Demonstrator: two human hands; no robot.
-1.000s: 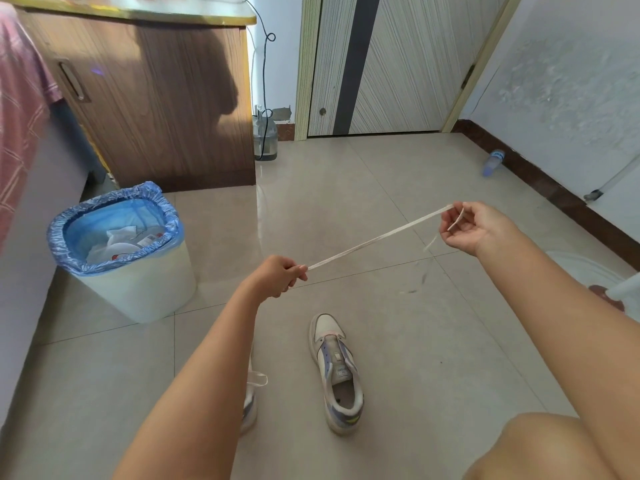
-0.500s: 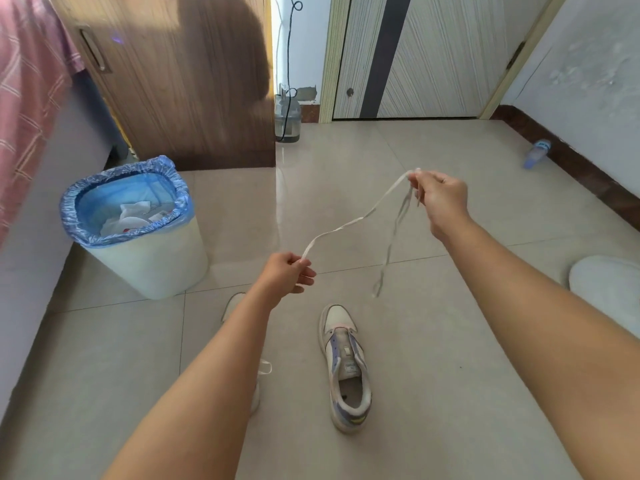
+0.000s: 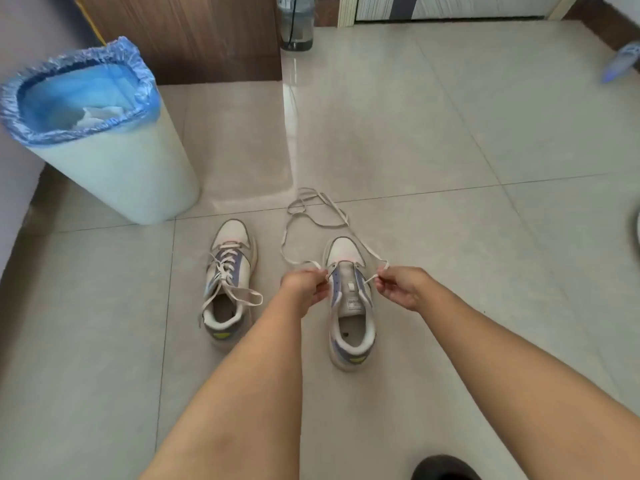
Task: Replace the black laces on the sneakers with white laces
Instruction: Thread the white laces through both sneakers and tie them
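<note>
tiled floor [image 3: 485, 140]: left hand [image 3: 304, 289] and right hand [image 3: 401, 285] each pinch white lace [image 3: 313, 216] beside unlaced right sneaker [image 3: 349, 306].

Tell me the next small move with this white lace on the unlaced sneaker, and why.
Probably draw both ends up evenly to centre the lace, then cross them into the next eyelets. The left hand and right hand each pinch an end of the white lace at the right sneaker, whose upper eyelets look bare, with slack looped on the floor. The left sneaker is already laced.

bin [image 3: 114, 174] left of 2 sneakers [image 3: 227, 282], lace [image 3: 311, 216] ahead.
</note>
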